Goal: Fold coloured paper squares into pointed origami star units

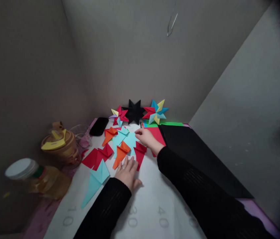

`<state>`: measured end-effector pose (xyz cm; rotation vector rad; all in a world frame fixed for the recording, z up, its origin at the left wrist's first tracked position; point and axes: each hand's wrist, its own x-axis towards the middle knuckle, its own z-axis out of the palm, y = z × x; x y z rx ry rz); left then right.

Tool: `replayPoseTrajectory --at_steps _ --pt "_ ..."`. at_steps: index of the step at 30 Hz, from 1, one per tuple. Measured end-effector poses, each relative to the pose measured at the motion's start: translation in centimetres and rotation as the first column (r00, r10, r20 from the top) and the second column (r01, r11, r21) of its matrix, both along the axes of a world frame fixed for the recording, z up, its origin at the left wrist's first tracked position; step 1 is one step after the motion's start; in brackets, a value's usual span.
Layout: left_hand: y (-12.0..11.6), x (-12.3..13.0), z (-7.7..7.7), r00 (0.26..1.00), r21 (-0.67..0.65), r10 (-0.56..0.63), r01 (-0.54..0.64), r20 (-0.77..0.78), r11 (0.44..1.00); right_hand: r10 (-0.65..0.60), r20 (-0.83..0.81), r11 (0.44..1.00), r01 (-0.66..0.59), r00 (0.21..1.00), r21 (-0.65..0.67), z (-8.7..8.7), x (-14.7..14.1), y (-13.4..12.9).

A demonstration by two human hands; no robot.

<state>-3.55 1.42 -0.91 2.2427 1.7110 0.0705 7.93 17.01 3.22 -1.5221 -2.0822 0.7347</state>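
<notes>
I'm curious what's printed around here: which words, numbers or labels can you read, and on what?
"10", on the white sheet
"30", on the same sheet
"40", on the same sheet
A further mark beside the right sleeve: too faint to read.
Blurred jar: no readable text.

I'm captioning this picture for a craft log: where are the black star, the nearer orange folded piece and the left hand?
Black star point(135, 112): head view, on its centre.
Nearer orange folded piece point(121, 154): head view, around its middle.
Left hand point(127, 173): head view, on its back.
</notes>
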Motion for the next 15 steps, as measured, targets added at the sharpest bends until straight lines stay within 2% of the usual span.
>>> replayPoseTrajectory --at_steps 4,9,12,15 --pt "-0.4 -0.3 -1.4 0.996 -0.075 -0.071 0.075 0.054 0.994 0.032 0.169 0.998 -0.022 0.985 -0.061 -1.3 -2.7 4.1" --pt "-1.0 0.0 -2.4 0.993 -0.121 -0.083 0.094 0.088 0.988 0.071 0.305 0.977 -0.005 0.95 -0.211 -2.5 -4.5 6.9" --pt "-1.1 0.0 -2.4 0.989 -0.123 -0.084 0.099 0.123 0.988 0.116 0.294 0.955 -0.025 0.949 -0.296 -3.0 -4.4 8.0" --pt "-1.1 -0.1 -2.2 0.987 -0.137 -0.081 0.1 0.137 0.986 0.109 0.198 0.963 -0.054 0.974 -0.263 -3.5 -3.8 8.6"
